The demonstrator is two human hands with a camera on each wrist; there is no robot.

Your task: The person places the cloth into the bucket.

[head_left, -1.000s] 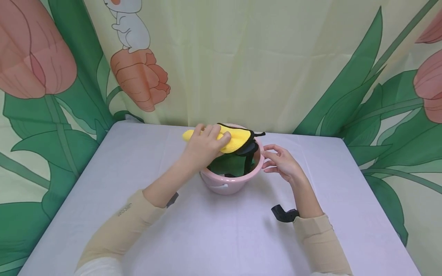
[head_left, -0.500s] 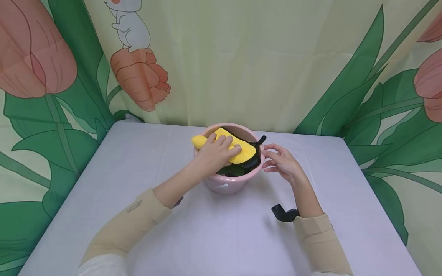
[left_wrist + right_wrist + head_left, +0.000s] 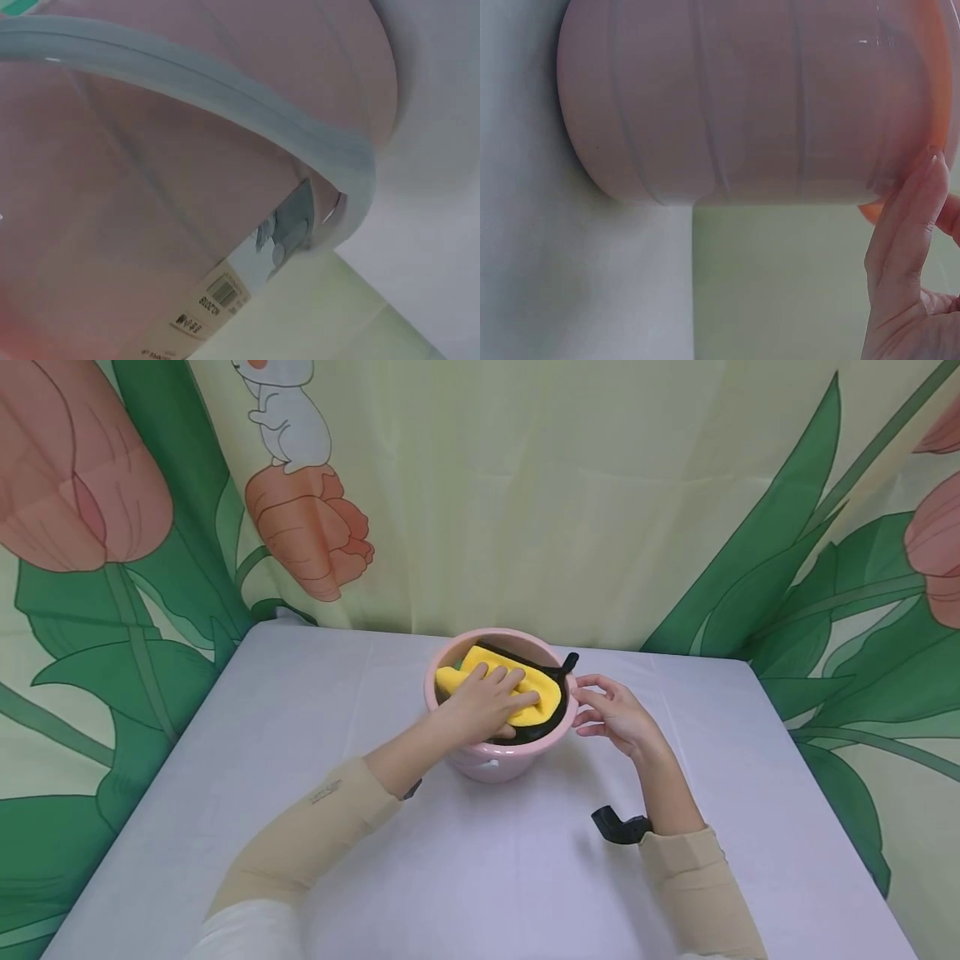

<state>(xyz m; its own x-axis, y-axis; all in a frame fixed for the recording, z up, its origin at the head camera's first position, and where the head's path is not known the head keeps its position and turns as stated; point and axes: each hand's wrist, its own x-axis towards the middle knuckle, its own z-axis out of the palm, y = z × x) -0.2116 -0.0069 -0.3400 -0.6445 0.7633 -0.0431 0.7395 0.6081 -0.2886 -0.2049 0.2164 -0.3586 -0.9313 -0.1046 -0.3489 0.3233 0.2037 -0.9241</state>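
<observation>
A pink bucket (image 3: 495, 767) stands upright near the table's back edge in the head view. Inside its mouth lies a bunched yellow cloth (image 3: 546, 700) with black edging and a small black loop sticking up at the right. My left hand (image 3: 487, 702) grips the cloth from above, thumb and fingers sunk into its folds. At the rim's right side, my right hand (image 3: 613, 714) touches the outside with its fingertips. The right wrist view has its long fingers (image 3: 915, 217) laid almost straight against the bucket wall (image 3: 750, 97). Most of what lies beneath the cloth is hidden.
The bucket's pale handle (image 3: 247, 101) and a barcode label (image 3: 225, 292) show in the left wrist view. A black wrist mount (image 3: 621, 827) sits under my right forearm. The table (image 3: 510, 877) has a white cover; a printed curtain (image 3: 525, 510) hangs behind it.
My left hand has carried the yellow cloth down and to the right, from above the rim into the bucket. Cloth now covers the dark green things seen inside earlier. My right hand has stayed put.
</observation>
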